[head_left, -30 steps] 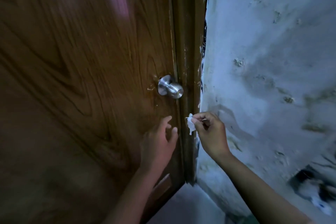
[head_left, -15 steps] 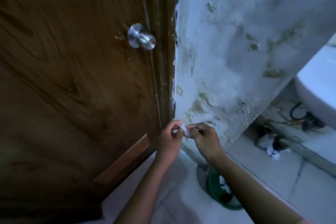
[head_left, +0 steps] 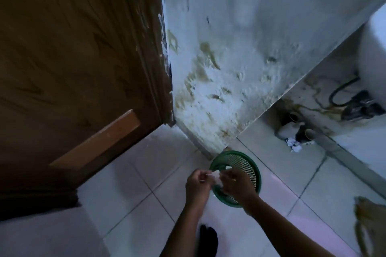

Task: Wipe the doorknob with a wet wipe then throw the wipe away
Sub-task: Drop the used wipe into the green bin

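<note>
Two hands (head_left: 197, 185) (head_left: 237, 186), one wipe (head_left: 216, 177), one green basket (head_left: 249, 170), one door (head_left: 73, 69), perhaps two pipes (head_left: 311, 133).

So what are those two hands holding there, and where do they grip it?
A small crumpled white wet wipe, pinched at its edges between the fingertips of the left hand and right hand.

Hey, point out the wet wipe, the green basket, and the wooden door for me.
wet wipe (head_left: 216, 178), head view, on the white crumpled part between both hands.
green basket (head_left: 249, 164), head view, on its mesh wall near the rim.
wooden door (head_left: 73, 58), head view, on the bare panel.
</note>
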